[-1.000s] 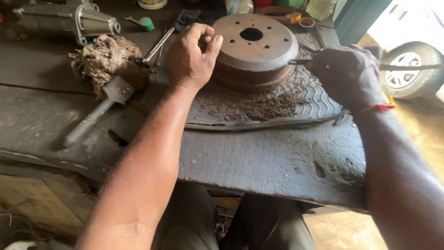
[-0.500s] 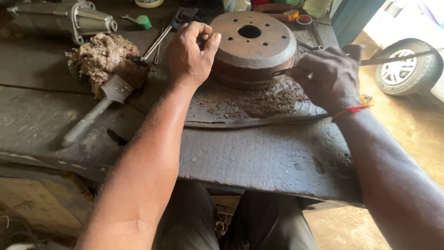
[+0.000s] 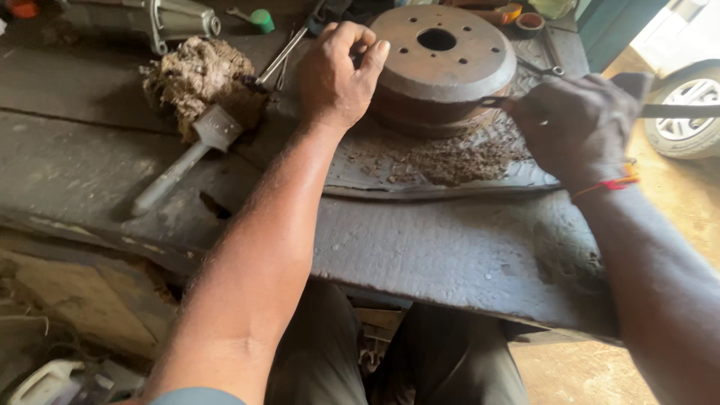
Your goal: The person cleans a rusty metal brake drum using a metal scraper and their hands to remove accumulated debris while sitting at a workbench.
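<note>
Brake drum (image 3: 442, 64), rusty brown, round, with a centre hole and a ring of smaller holes in its flat top, sits on a ribbed dark rubber mat (image 3: 525, 169) on the desk (image 3: 450, 255). Left hand (image 3: 337, 75) is curled over the drum's left edge, thumb on the top rim, fingers bent down behind the side wall; it grips the drum. Right hand (image 3: 581, 124) is closed around a thin metal tool (image 3: 679, 110); one end of the tool sticks out to the right past the hand, the other end meets the drum's right side wall near the lower lip. Red thread band (image 3: 611, 184) on the right wrist. Loose brown scrapings (image 3: 457, 161) lie on the mat just in front of the drum. Left of the drum: a wad of fibrous waste (image 3: 199, 75) and a hammer (image 3: 187, 154) lying on the desk, head touching the wad. Grey metal housing (image 3: 161, 19) at the top left. Car wheel (image 3: 694, 105) visible at the far right, beyond the desk.
</note>
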